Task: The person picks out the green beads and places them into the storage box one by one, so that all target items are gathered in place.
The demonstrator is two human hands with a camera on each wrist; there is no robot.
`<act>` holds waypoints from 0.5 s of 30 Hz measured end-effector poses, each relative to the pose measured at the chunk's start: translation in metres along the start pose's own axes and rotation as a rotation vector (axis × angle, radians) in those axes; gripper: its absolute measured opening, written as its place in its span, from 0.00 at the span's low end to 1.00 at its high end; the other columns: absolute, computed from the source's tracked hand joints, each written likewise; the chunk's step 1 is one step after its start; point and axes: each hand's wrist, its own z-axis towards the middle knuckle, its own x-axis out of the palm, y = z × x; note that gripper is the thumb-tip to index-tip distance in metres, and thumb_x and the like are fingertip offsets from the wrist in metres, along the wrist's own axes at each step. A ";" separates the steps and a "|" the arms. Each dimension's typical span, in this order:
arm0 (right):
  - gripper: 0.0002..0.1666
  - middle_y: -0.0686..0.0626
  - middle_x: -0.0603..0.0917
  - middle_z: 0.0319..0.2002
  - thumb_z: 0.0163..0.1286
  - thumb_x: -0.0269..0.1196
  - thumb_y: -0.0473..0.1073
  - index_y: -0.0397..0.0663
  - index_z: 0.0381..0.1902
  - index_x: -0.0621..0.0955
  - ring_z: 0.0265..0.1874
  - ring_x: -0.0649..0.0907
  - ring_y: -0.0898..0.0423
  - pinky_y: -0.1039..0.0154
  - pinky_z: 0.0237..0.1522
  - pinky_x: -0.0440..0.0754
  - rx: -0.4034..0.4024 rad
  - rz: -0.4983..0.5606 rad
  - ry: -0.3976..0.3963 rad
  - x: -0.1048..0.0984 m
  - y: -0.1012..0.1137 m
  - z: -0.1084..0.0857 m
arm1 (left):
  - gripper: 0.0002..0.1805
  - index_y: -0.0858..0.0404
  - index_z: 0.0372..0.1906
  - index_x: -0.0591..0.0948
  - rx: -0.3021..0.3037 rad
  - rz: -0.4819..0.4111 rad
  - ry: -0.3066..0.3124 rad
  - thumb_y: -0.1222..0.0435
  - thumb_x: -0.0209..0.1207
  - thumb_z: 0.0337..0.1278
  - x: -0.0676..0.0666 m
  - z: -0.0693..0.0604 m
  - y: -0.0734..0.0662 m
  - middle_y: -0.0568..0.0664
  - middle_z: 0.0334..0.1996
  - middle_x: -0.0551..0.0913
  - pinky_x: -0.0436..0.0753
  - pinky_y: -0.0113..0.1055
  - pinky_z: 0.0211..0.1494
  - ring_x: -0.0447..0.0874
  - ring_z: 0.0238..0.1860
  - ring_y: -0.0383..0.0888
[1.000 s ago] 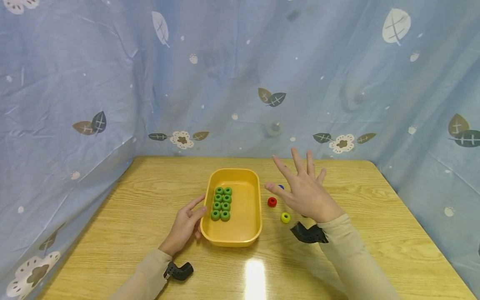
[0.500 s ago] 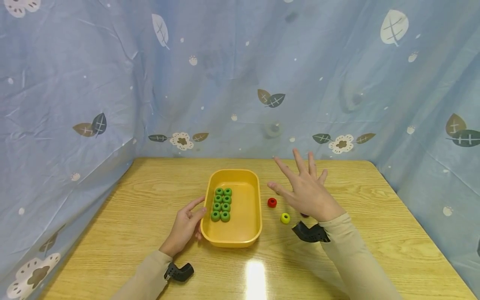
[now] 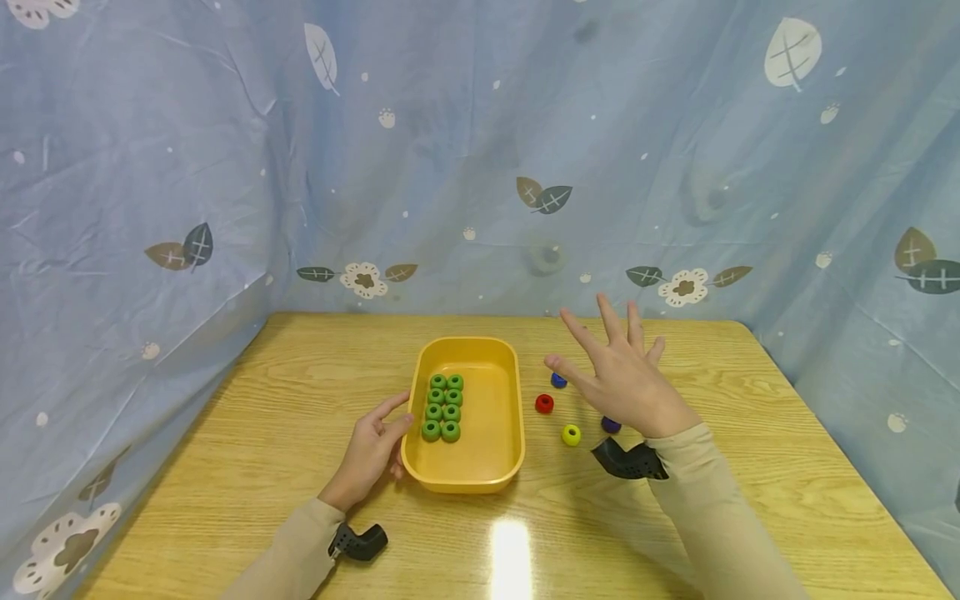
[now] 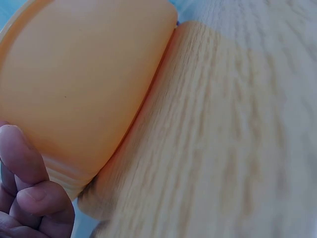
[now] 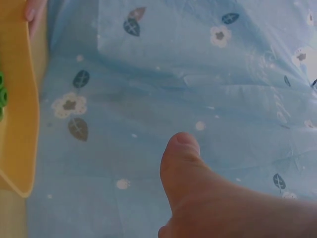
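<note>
A yellow plastic tray (image 3: 486,479) lies on the table, with several green ring-shaped beads (image 3: 451,431) lined up in two columns on its left side. My left hand (image 3: 369,450) holds the tray's left side, thumb at the rim; the left wrist view has its curled fingers (image 4: 47,201) against the tray wall (image 4: 84,94). Fingers spread, my right hand (image 3: 626,379) hovers above loose beads to the right of the tray and grips nothing. Those beads are red (image 3: 544,404), yellow (image 3: 572,435), blue (image 3: 558,380) and dark purple (image 3: 611,424), the last two partly covered by the hand.
The wooden table (image 3: 300,367) carries everything, with a bright glare spot near its front. A blue patterned curtain (image 3: 465,167) rises behind and at both sides. Each wrist wears a black mount (image 3: 630,460).
My right hand has shifted slightly right, uncovering more of the blue and dark purple beads. The left hand, tray and green beads have stayed put.
</note>
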 end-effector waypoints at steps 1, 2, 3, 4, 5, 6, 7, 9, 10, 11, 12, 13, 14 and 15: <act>0.47 0.37 0.33 0.85 0.77 0.50 0.75 0.67 0.85 0.53 0.78 0.25 0.27 0.08 0.59 0.33 0.000 0.003 0.001 0.000 0.000 0.000 | 0.30 0.66 0.79 0.64 -0.003 0.002 -0.001 0.62 0.54 0.81 0.000 0.000 0.000 0.45 0.11 0.80 0.78 0.31 0.16 0.76 0.08 0.38; 0.47 0.37 0.33 0.85 0.77 0.50 0.74 0.66 0.85 0.53 0.78 0.25 0.27 0.08 0.59 0.33 -0.002 0.005 0.002 0.000 0.000 0.000 | 0.30 0.65 0.79 0.64 -0.005 0.005 -0.003 0.62 0.54 0.81 0.000 0.000 0.000 0.45 0.11 0.80 0.78 0.31 0.16 0.76 0.08 0.38; 0.48 0.37 0.33 0.85 0.77 0.50 0.74 0.66 0.86 0.53 0.78 0.25 0.27 0.08 0.59 0.33 -0.004 0.006 0.003 0.000 0.000 0.000 | 0.29 0.65 0.79 0.64 -0.006 0.005 -0.003 0.62 0.53 0.81 0.000 0.000 0.000 0.45 0.11 0.80 0.78 0.31 0.16 0.76 0.08 0.38; 0.48 0.37 0.33 0.84 0.77 0.50 0.74 0.66 0.86 0.53 0.78 0.25 0.26 0.08 0.59 0.33 -0.005 0.006 0.005 0.000 0.000 0.000 | 0.29 0.65 0.79 0.64 -0.008 0.006 -0.005 0.62 0.53 0.81 0.000 0.001 0.001 0.45 0.11 0.80 0.78 0.31 0.16 0.76 0.09 0.38; 0.48 0.37 0.33 0.84 0.77 0.50 0.74 0.66 0.86 0.53 0.78 0.26 0.26 0.08 0.59 0.33 -0.006 0.008 0.006 0.000 0.000 0.000 | 0.29 0.65 0.79 0.64 -0.010 0.007 -0.007 0.62 0.53 0.81 0.000 0.001 0.001 0.46 0.11 0.80 0.78 0.31 0.16 0.76 0.09 0.39; 0.47 0.36 0.33 0.85 0.77 0.50 0.74 0.66 0.86 0.53 0.78 0.26 0.26 0.08 0.59 0.33 -0.008 0.010 0.006 0.001 0.000 0.001 | 0.29 0.65 0.79 0.64 -0.012 0.008 -0.008 0.61 0.53 0.81 0.001 0.001 0.001 0.46 0.11 0.80 0.78 0.31 0.16 0.76 0.09 0.39; 0.47 0.37 0.33 0.85 0.77 0.50 0.74 0.65 0.86 0.53 0.78 0.26 0.26 0.09 0.59 0.33 -0.008 0.011 0.008 0.001 0.000 0.001 | 0.29 0.64 0.79 0.65 -0.015 0.006 -0.010 0.61 0.53 0.81 0.001 0.002 0.000 0.46 0.11 0.80 0.78 0.31 0.16 0.76 0.09 0.39; 0.47 0.37 0.33 0.85 0.77 0.49 0.74 0.65 0.86 0.53 0.78 0.26 0.26 0.09 0.59 0.33 -0.007 0.013 0.010 0.002 0.000 0.001 | 0.29 0.64 0.79 0.65 -0.021 0.000 -0.010 0.60 0.54 0.81 0.001 0.002 0.000 0.46 0.12 0.80 0.78 0.31 0.16 0.76 0.09 0.39; 0.47 0.37 0.33 0.85 0.77 0.49 0.74 0.65 0.86 0.53 0.78 0.26 0.27 0.09 0.59 0.33 -0.005 0.014 0.010 0.002 0.000 0.001 | 0.29 0.64 0.79 0.65 -0.023 -0.004 -0.010 0.60 0.54 0.81 0.002 0.002 0.000 0.46 0.12 0.80 0.78 0.31 0.17 0.76 0.09 0.39; 0.47 0.37 0.33 0.85 0.77 0.49 0.74 0.65 0.86 0.53 0.78 0.26 0.26 0.09 0.59 0.33 -0.004 0.014 0.009 0.002 0.001 0.001 | 0.30 0.63 0.79 0.64 -0.027 -0.009 -0.010 0.60 0.54 0.81 0.002 0.002 0.000 0.46 0.12 0.80 0.78 0.31 0.17 0.76 0.09 0.39; 0.47 0.37 0.33 0.85 0.77 0.49 0.74 0.65 0.86 0.53 0.78 0.26 0.26 0.09 0.59 0.33 -0.003 0.015 0.009 0.003 0.001 0.001 | 0.30 0.63 0.79 0.64 -0.031 -0.012 -0.009 0.60 0.54 0.81 0.002 0.003 0.000 0.46 0.12 0.80 0.78 0.31 0.17 0.76 0.09 0.39; 0.47 0.37 0.34 0.85 0.78 0.49 0.74 0.65 0.86 0.53 0.78 0.26 0.26 0.09 0.59 0.33 -0.003 0.015 0.008 0.003 0.001 0.001 | 0.30 0.63 0.79 0.64 -0.034 -0.016 -0.008 0.60 0.54 0.81 0.003 0.003 0.000 0.46 0.12 0.80 0.78 0.31 0.17 0.76 0.09 0.39; 0.47 0.36 0.34 0.85 0.78 0.50 0.74 0.65 0.85 0.53 0.78 0.26 0.26 0.09 0.59 0.33 -0.002 0.015 0.007 0.003 0.001 0.001 | 0.30 0.63 0.79 0.65 -0.036 -0.015 -0.010 0.60 0.54 0.80 0.003 0.003 0.001 0.46 0.12 0.80 0.78 0.31 0.17 0.76 0.10 0.39; 0.47 0.36 0.34 0.85 0.78 0.50 0.74 0.65 0.85 0.54 0.79 0.27 0.26 0.09 0.59 0.33 -0.002 0.016 0.005 0.003 0.001 0.001 | 0.30 0.63 0.79 0.65 -0.034 -0.009 -0.014 0.59 0.55 0.80 0.002 0.003 0.001 0.46 0.12 0.80 0.78 0.32 0.17 0.76 0.10 0.40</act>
